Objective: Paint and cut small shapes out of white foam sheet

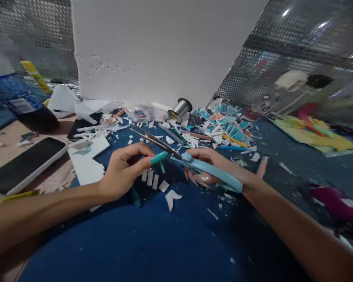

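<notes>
My right hand (207,166) grips a pair of scissors with light blue handles (211,172); their open blades (153,140) point up and to the left over the table. My left hand (122,170) is closed in a pinch just left of the blades, holding something small I cannot make out. Small white paper strips (153,180) lie on the blue mat (153,239) right under both hands.
A pile of blue and white paper scraps (223,129) and a silver spool (180,108) lie behind. A phone (23,164) and white sheets (88,156) are at left, a dark bottle (20,102) far left, and coloured paper (317,135) at right.
</notes>
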A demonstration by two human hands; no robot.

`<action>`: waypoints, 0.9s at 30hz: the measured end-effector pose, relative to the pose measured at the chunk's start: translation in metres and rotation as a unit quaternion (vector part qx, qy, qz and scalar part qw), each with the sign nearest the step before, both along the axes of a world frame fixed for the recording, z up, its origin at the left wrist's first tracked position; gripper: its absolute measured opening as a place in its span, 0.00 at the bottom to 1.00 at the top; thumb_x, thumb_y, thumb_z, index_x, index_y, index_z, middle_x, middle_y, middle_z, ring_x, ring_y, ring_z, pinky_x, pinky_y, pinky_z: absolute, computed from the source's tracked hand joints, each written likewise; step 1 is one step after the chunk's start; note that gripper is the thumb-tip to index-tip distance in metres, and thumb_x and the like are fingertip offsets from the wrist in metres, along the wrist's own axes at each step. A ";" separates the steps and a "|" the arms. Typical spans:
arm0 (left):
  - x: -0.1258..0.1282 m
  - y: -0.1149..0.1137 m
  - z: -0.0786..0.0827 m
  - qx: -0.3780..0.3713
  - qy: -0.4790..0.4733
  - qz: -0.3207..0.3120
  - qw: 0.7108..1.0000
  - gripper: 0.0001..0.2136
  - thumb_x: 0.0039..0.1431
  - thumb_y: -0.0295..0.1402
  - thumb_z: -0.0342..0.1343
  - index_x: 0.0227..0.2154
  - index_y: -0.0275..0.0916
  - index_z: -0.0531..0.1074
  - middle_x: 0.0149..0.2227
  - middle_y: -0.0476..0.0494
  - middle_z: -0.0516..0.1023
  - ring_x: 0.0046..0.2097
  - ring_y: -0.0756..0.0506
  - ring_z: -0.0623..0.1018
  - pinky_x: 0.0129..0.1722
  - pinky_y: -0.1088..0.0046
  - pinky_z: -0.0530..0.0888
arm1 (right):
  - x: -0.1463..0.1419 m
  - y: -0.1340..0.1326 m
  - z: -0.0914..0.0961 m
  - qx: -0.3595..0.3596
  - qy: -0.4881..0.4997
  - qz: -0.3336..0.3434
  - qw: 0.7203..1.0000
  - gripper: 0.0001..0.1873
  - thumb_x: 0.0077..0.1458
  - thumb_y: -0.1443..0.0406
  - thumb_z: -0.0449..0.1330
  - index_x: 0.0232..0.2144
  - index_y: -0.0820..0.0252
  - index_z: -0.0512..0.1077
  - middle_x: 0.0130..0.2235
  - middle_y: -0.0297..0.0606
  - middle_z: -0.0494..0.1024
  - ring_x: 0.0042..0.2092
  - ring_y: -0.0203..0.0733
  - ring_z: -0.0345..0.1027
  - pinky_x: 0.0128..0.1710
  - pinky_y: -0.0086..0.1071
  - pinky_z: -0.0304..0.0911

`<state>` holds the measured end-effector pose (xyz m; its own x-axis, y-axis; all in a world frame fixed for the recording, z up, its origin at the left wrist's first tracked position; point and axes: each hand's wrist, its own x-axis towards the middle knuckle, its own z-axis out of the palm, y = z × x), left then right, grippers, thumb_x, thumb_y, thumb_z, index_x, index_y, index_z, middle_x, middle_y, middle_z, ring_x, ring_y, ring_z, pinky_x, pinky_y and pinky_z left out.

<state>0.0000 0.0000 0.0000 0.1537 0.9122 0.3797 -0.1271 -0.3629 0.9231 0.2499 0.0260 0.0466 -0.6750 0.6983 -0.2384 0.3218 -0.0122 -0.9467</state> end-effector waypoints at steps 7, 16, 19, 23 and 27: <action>0.002 0.002 0.001 -0.002 -0.004 0.005 1.000 0.05 0.54 0.29 0.66 0.25 0.40 0.77 0.23 0.50 0.73 0.23 0.54 0.67 0.22 0.82 0.64 | -0.001 0.001 -0.003 -0.014 -0.004 -0.006 1.000 0.18 0.44 0.60 0.73 0.31 0.59 0.68 0.27 0.31 0.73 0.22 0.30 0.63 0.21 0.25 0.61; 0.001 0.001 0.001 -0.016 0.000 0.013 1.000 0.06 0.54 0.31 0.66 0.24 0.39 0.76 0.20 0.51 0.70 0.22 0.54 0.64 0.20 0.81 0.62 | 0.006 0.007 -0.006 -0.001 0.006 0.046 0.999 0.22 0.48 0.51 0.70 0.35 0.59 0.69 0.32 0.35 0.74 0.30 0.35 0.69 0.29 0.28 0.65; 0.002 0.000 0.002 -0.016 0.000 0.013 1.000 0.07 0.54 0.32 0.66 0.24 0.39 0.76 0.20 0.52 0.69 0.22 0.53 0.64 0.19 0.80 0.62 | 0.006 0.007 -0.005 0.010 0.003 0.045 0.999 0.20 0.50 0.51 0.69 0.34 0.59 0.70 0.33 0.34 0.74 0.31 0.34 0.69 0.29 0.27 0.65; 0.003 0.000 0.003 -0.016 0.001 0.014 1.000 0.08 0.53 0.34 0.67 0.24 0.39 0.76 0.22 0.50 0.71 0.22 0.53 0.65 0.20 0.79 0.63 | 0.005 0.006 -0.004 0.011 0.014 0.029 0.999 0.22 0.45 0.52 0.72 0.33 0.60 0.71 0.32 0.34 0.75 0.31 0.34 0.70 0.30 0.26 0.66; 0.002 0.001 0.003 -0.018 0.004 0.016 1.000 0.08 0.54 0.35 0.68 0.24 0.39 0.76 0.22 0.50 0.72 0.23 0.53 0.66 0.20 0.79 0.63 | 0.001 0.002 0.000 -0.010 0.018 -0.001 1.000 0.18 0.41 0.59 0.74 0.30 0.60 0.72 0.28 0.32 0.75 0.27 0.31 0.67 0.25 0.24 0.64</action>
